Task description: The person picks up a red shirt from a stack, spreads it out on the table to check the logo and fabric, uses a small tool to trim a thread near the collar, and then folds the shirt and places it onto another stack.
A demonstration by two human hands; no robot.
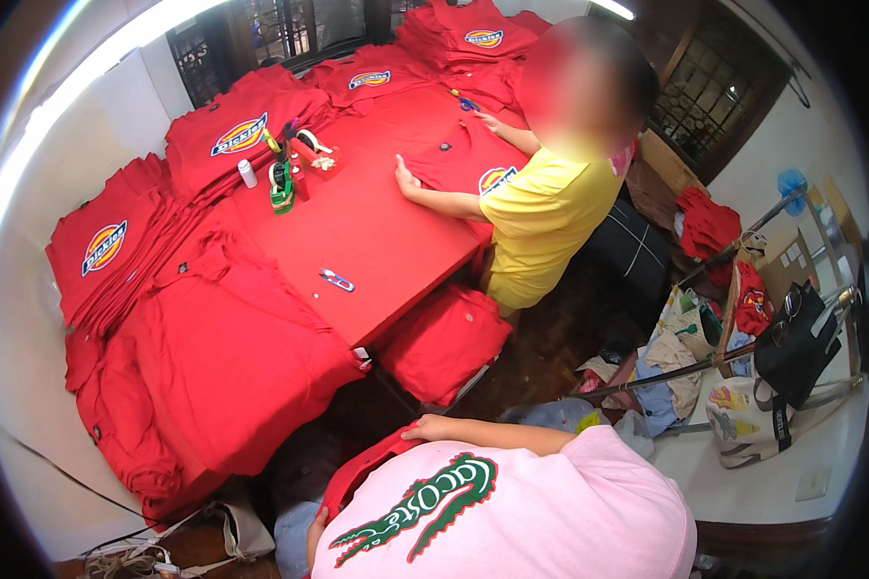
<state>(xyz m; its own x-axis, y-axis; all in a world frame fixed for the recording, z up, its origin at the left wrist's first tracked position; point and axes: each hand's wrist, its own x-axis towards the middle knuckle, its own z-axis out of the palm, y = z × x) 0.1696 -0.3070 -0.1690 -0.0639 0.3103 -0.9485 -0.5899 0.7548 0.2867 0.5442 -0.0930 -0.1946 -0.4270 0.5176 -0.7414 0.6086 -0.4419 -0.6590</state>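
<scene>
At the bottom, a red garment (pixel 365 467) stretches between my two hands, partly hidden behind the pink shirt front (pixel 541 502). My right hand (pixel 430 427) pinches its upper end, the forearm coming in from the right. My left hand (pixel 316 534) is closed at its lower end, with most of its fingers hidden. Just beyond my hands lies a folded pile of red shirts (pixel 444 343) beside the table. On the red-topped table (pixel 357 232), a co-worker in a yellow shirt (pixel 550 217) has both hands on a spread red shirt (pixel 454 159).
Stacked red shirts (pixel 92 241) line the table's far and left sides. Thread snips (pixel 336 280) lie near its front edge, and a green tape dispenser (pixel 281 188) and a white bottle (pixel 247 174) stand farther back. A rack (pixel 647 378) with cloths and bags is at right; cables (pixel 135 555) lie lower left.
</scene>
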